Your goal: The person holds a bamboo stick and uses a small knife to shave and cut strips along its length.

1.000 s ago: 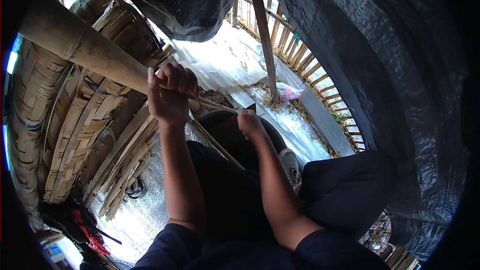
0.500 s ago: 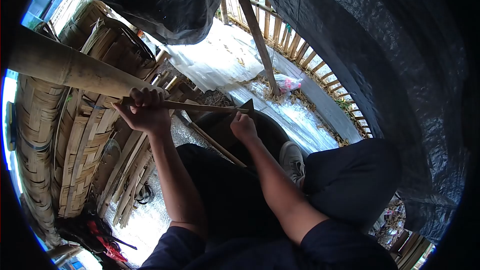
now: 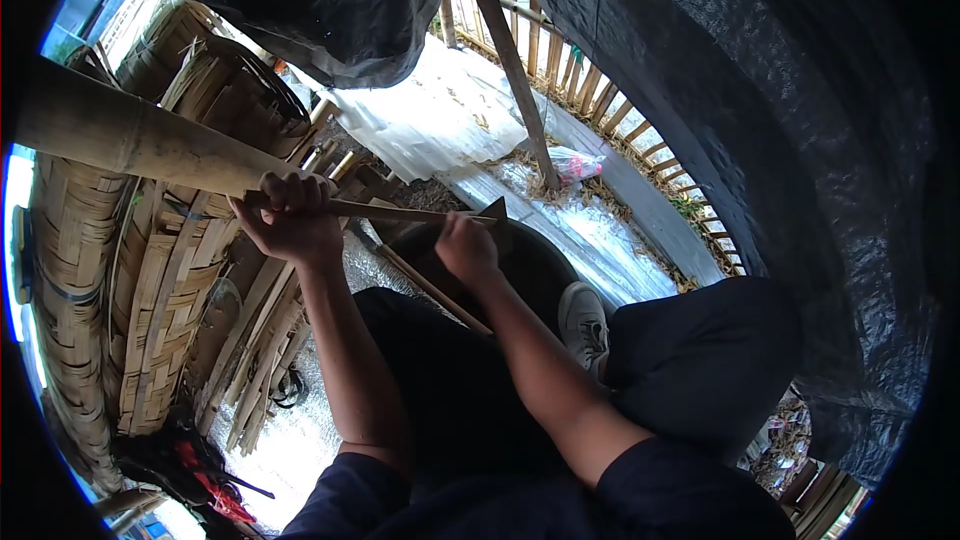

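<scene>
A slim wooden stick (image 3: pixel 395 212) runs between my two hands, nearly level. My left hand (image 3: pixel 300 223) is closed around its left end, close against the end of a thick bamboo pole (image 3: pixel 190 150). Farther along, my right hand (image 3: pixel 467 248) is closed on the stick near its right end. A dark pointed piece (image 3: pixel 497 210) shows just beyond those fingers; whether it is joined to the stick I cannot tell. Below lies a dark round container (image 3: pixel 545 265), partly hidden by my right arm. Another thin stick (image 3: pixel 430 287) slants between my forearms.
Woven bamboo baskets (image 3: pixel 70 290) and split bamboo strips (image 3: pixel 265 370) stand at left. Black plastic sheeting (image 3: pixel 800 140) hangs over the top and right. A wooden post (image 3: pixel 510 70) rises ahead, with a plastic bag (image 3: pixel 575 166) at its foot and a bamboo fence (image 3: pixel 600 105) behind.
My right hand has moved left along the stick, a little way toward my left hand. My left hand and the stick have hardly moved.
</scene>
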The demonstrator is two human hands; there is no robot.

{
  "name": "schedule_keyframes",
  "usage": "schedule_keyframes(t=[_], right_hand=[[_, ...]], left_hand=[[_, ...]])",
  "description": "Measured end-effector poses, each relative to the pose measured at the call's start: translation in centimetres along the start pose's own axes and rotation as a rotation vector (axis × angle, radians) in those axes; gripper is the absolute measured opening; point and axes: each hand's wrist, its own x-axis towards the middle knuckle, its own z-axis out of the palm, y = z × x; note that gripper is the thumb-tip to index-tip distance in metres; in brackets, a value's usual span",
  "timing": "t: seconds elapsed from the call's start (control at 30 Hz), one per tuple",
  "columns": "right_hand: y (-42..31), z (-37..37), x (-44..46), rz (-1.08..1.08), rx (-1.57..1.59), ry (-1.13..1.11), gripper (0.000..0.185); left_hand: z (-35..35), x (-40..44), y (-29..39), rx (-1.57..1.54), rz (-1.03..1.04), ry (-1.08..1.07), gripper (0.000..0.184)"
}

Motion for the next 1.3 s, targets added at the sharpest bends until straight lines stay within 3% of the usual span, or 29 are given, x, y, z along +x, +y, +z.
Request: schedule_keyframes(t=[0.13,0.2,0.23,0.33,0.4,0.47,0.53,0.67,0.73,0.87,0.9,0.97,1.0,1.17,1.23,1.3], right_hand=[[10.3,1.9,2.7,0.179,0.054,0.038,0.052],[10.6,2.0,2.8,0.200,0.064,0.026,0.053],[10.2,1.7,2.9,0.212,0.071,0.010,0.053],[6.5,1.0,2.5,0.249,0.169,-0.076,0.054],[0.7,-0.5,0.4,0.091,0.134,0.061,0.054],[-4.5,-2.3,-1.4,-0.089,0.243,-0.052,0.054],[-9.9,-5.1,-4.5,-0.116,0.298,-0.167,0.048],[-8.6,-2.7,-4.3,-0.223,0.192,-0.005,0.047],[-3.6,0.0,-1.7,-0.066,0.023,0.094,0.048],[10.9,3.9,3.8,0.047,-0.179,0.121,0.048],[10.4,2.9,3.4,0.045,-0.182,0.126,0.048],[7.1,0.0,1.7,0.428,0.097,-0.128,0.057],[5.2,-0.7,1.1,0.426,0.094,-0.122,0.057],[-6.4,-3.0,-3.2,0.285,0.283,-0.144,0.056],[-9.9,-3.6,-5.3,-0.148,0.163,-0.075,0.054],[-7.7,-0.7,-3.8,-0.141,0.162,0.029,0.052]], left_hand=[[-0.5,0.3,0.0,-0.018,-0.018,0.044,0.054],[-0.1,0.5,-0.4,-0.075,-0.074,-0.200,0.054],[0.4,0.5,-0.6,-0.080,-0.068,-0.200,0.054],[1.6,-0.1,-1.1,-0.060,-0.117,-0.191,0.054],[1.8,-0.1,-1.3,-0.055,-0.124,-0.251,0.052],[1.0,0.2,-1.2,-0.060,-0.121,-0.242,0.052],[0.8,0.4,-1.0,-0.065,-0.115,-0.231,0.052],[0.4,0.6,-0.8,-0.071,-0.094,-0.167,0.053],[0.0,0.9,-0.5,-0.068,-0.075,-0.160,0.053],[-0.4,1.0,-0.2,-0.082,-0.098,-0.115,0.052],[-0.1,1.0,-0.4,-0.116,-0.120,-0.115,0.053],[0.2,1.0,-1.2,-0.119,-0.126,-0.169,0.052],[0.3,0.8,-1.5,-0.114,-0.132,-0.217,0.052],[0.6,0.7,-1.0,-0.094,-0.133,-0.225,0.051],[0.0,0.9,-0.6,-0.128,-0.127,-0.152,0.052],[-0.9,1.0,-0.1,-0.118,-0.126,-0.106,0.052]])
